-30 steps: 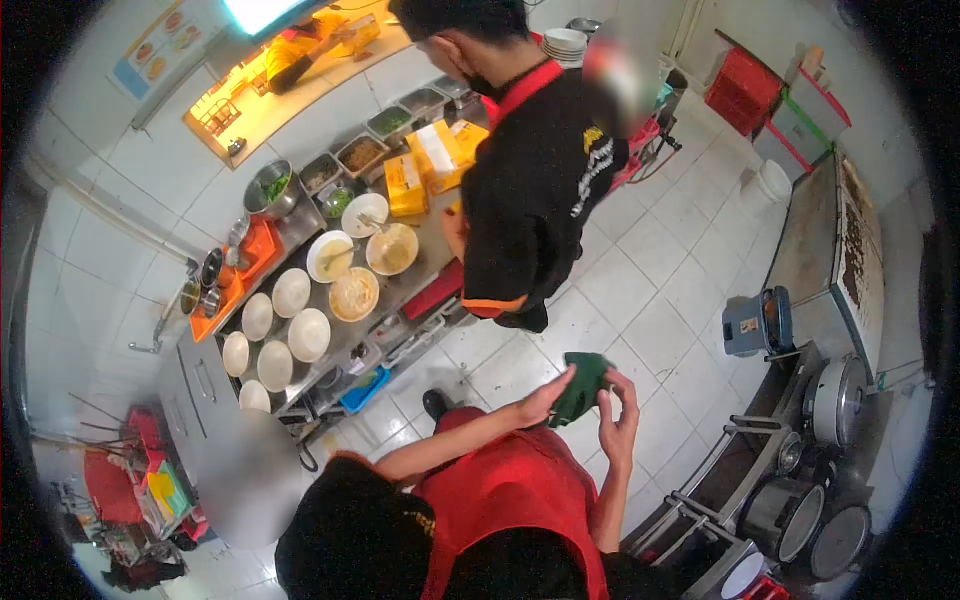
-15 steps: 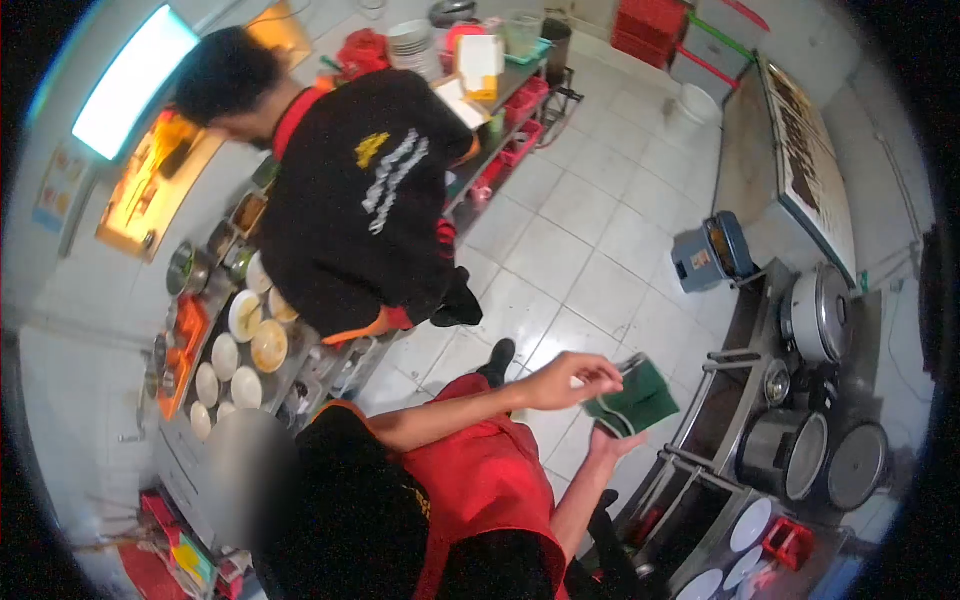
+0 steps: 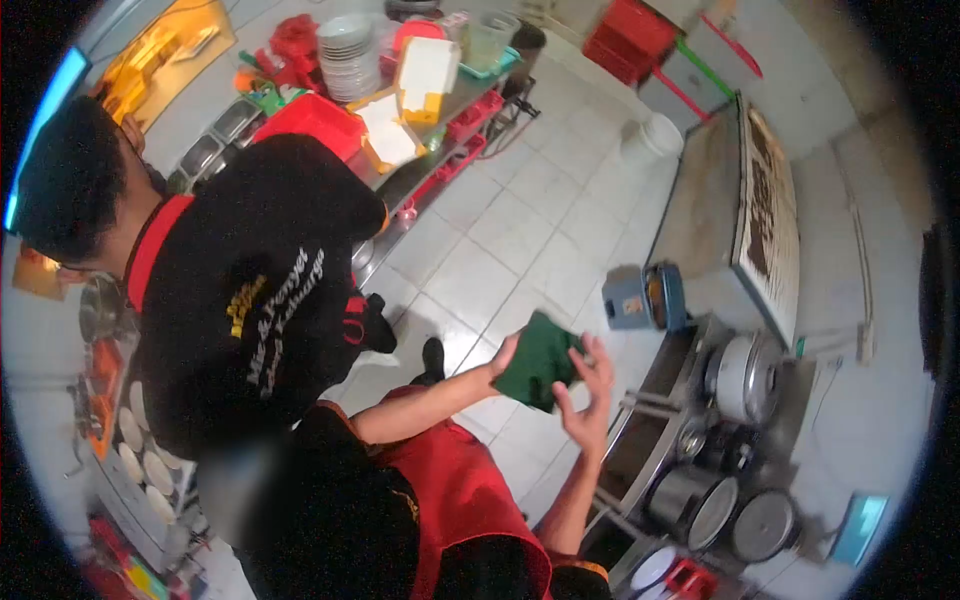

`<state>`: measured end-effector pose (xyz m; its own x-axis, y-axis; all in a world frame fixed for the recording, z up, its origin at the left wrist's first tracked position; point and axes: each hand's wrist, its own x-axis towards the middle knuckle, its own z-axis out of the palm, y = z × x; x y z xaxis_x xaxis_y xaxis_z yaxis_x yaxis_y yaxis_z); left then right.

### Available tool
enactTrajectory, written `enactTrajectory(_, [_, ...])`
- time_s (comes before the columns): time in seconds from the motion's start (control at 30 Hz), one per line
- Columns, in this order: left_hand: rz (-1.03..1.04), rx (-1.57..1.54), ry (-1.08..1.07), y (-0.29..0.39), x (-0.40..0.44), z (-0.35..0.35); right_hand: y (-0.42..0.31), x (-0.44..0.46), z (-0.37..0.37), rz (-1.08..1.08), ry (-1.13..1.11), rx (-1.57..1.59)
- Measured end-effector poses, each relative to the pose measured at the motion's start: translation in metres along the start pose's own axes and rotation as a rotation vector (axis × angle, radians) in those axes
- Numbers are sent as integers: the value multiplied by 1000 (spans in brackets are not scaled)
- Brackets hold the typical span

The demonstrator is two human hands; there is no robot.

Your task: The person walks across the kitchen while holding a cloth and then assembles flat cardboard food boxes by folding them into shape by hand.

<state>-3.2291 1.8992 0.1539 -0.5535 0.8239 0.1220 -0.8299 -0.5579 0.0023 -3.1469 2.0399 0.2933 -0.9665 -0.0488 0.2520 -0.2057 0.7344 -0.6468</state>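
A dark green folded cloth or pouch is held up in front of the red apron, over the tiled floor. My left hand grips its left edge, with most of the fingers hidden behind it. At its right side, my right hand has curled fingers, the upper fingertips on the green piece's edge and the thumb near its lower corner. What exactly the green piece is, I cannot make out.
A co-worker in a black shirt stands close on the left, before the counter. Stacked white plates and open boxes are at the back. Pots and a metal rack stand on the right, below a freezer.
The view has swung right. The co-worker now appears further left and closer. My hands have turned the green piece, which opened at one edge half a second ago and now shows a flat face.
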Motion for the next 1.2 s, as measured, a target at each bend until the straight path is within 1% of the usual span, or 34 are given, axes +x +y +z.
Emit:
enactTrajectory(0.03, [19, 146, 375, 12, 10, 10, 9, 9, 15, 15, -10, -73])
enactTrajectory(0.1, [38, 122, 395, 39, 21, 7, 29, 22, 40, 88, 29, -4])
enactTrajectory(0.17, [79, 77, 282, 64, 26, -26, 37, 36, 66, 272, 145, 320])
enactTrajectory(0.2, [133, 191, 548, 72, 33, -6, 53, 39, 87, 489, 228, 650])
enactTrajectory(0.23, [166, 410, 576, 76, 37, -11, 58, 49, 95, 488, 245, 655])
enactTrajectory(0.27, [235, 770, 495, 81, 43, -17, 63, 60, 104, 736, 273, 1104])
enactTrajectory(0.3, [302, 1125, 393, 91, 48, -1, 65, 71, 112, 971, 284, 1561])
enactTrajectory(0.33, [294, 1580, 299, 107, 48, 33, 68, 85, 122, 811, 204, 1899])
enactTrajectory(0.37, [354, 1760, 140, 120, 55, 44, 72, 101, 130, 853, 274, 1901])
enactTrajectory(0.43, [400, 1836, 154, 138, 64, 64, 89, 126, 140, 822, 288, 2109])
enactTrajectory(0.5, [516, 1832, 262, 160, 70, 68, 107, 161, 134, 880, 235, 1907])
enactTrajectory(0.53, [596, 1774, 323, 173, 71, 65, 111, 181, 126, 847, 225, 1848])
enactTrajectory(0.57, [644, 1705, 434, 184, 73, 62, 129, 197, 125, 846, 273, 1799])
enactTrajectory(0.63, [589, 1352, 612, 209, 79, 51, 141, 236, 112, 699, 300, 1753])
enactTrajectory(0.67, [564, 1145, 596, 224, 82, 28, 142, 254, 110, 703, 295, 1764])
enactTrajectory(0.7, [536, 837, 650, 234, 91, 31, 142, 273, 107, 591, 242, 1647])
enactTrajectory(0.73, [490, 584, 550, 247, 96, 26, 148, 289, 105, 480, 189, 1528])
enactTrajectory(0.77, [443, 333, 442, 260, 102, 20, 174, 294, 119, 493, 51, 1430])
enactTrajectory(0.8, [456, 340, 449, 267, 114, 25, 164, 327, 104, 251, -268, 1112])
enactTrajectory(0.83, [476, 318, 457, 275, 126, 27, 92, 399, 66, -327, -393, 880])
enactTrajectory(0.9, [549, 298, 495, 295, 150, 28, 95, 434, 74, -427, -504, 802])
enactTrajectory(0.97, [639, 306, 567, 317, 168, 28, 110, 451, 104, -296, -447, 1031])
enactTrajectory(1.03, [750, 341, 674, 340, 183, 28, 125, 469, 118, -150, -267, 861])
enactTrajectory(1.07, [804, 367, 735, 349, 190, 28, 141, 474, 134, -14, -198, 867])
enactTrajectory(1.1, [844, 412, 802, 356, 197, 28, 158, 475, 144, 303, -262, 1016])
enactTrajectory(1.13, [879, 483, 865, 362, 207, 32, 178, 485, 161, 433, -336, 1168])
enactTrajectory(1.17, [886, 625, 945, 368, 219, 38, 190, 491, 174, 584, -408, 1304])
enactTrajectory(1.2, [878, 822, 1028, 374, 234, 44, 178, 506, 170, 726, -582, 1372])
